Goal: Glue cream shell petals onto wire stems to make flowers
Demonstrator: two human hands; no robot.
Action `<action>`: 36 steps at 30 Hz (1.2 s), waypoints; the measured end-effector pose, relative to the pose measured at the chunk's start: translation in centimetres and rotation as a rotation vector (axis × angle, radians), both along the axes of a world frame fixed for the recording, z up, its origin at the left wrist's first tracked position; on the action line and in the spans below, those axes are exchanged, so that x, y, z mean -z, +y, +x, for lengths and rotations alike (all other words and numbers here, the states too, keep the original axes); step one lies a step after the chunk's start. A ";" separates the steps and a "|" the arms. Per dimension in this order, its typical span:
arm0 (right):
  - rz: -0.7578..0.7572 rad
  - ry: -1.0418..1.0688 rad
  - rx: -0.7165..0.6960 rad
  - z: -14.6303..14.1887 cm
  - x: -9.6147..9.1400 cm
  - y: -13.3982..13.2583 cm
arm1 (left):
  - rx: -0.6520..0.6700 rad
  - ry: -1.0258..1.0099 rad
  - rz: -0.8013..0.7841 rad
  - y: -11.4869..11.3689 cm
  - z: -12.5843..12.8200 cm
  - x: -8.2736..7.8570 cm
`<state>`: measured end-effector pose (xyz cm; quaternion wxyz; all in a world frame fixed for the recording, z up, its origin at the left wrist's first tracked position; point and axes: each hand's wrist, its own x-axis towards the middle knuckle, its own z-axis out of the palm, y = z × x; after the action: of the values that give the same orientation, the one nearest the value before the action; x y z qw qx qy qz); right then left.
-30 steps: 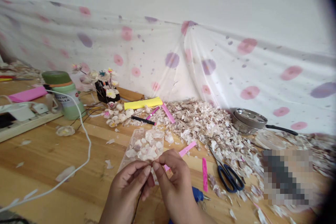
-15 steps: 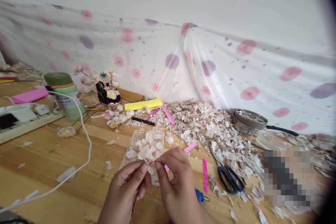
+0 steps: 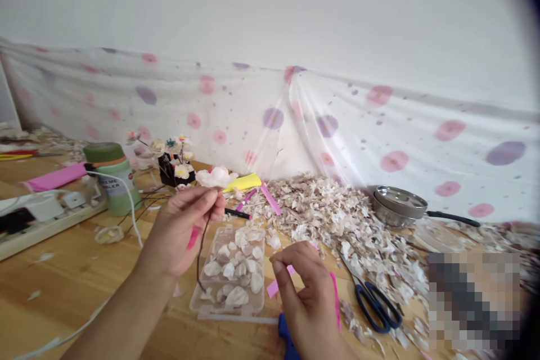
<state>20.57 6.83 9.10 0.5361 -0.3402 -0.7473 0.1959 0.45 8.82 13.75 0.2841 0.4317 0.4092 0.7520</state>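
My left hand (image 3: 185,219) is raised, its thumb and fingers pinched on a white petal flower (image 3: 217,176). The flower's thin dark stem (image 3: 201,261) hangs and curves below the fingers. Some pink material shows behind the left palm. Lower and to the right is my right hand (image 3: 306,292), thumb and forefinger tips together; anything between them is too small to make out. Between and beyond the hands lies a clear plastic box (image 3: 264,270) with loose white petals (image 3: 236,296) in it. A blue tool (image 3: 287,337) is partly hidden beside the right hand.
Blue-handled scissors (image 3: 377,306) lie right of my right hand. Behind are a heap of dry petals (image 3: 316,214), a steel pan (image 3: 399,208), a yellow paper roll (image 3: 247,181) and a black flower holder (image 3: 169,171). A green tumbler (image 3: 113,185) and power strip (image 3: 54,219) stand left.
My hands were together over the box and have come apart. The left rose to the left with the flower; the right moved slightly right. The box's petals are now uncovered, and the view tilted up.
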 end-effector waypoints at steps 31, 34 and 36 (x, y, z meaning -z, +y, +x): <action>0.224 -0.004 0.128 1.7 -4.1 1.2 | -0.159 -0.319 0.118 -0.9 -0.8 3.3; 0.307 -0.049 0.152 2.0 -4.2 1.0 | 0.054 -0.526 -0.123 -1.4 0.6 1.4; 0.361 -0.098 0.118 1.9 -4.4 1.0 | 0.205 -0.623 -0.309 -1.5 2.2 1.3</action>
<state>22.46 7.82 13.52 0.5620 -0.2910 -0.7742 0.0099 2.62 7.29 12.41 0.5308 0.1726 0.3668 0.7443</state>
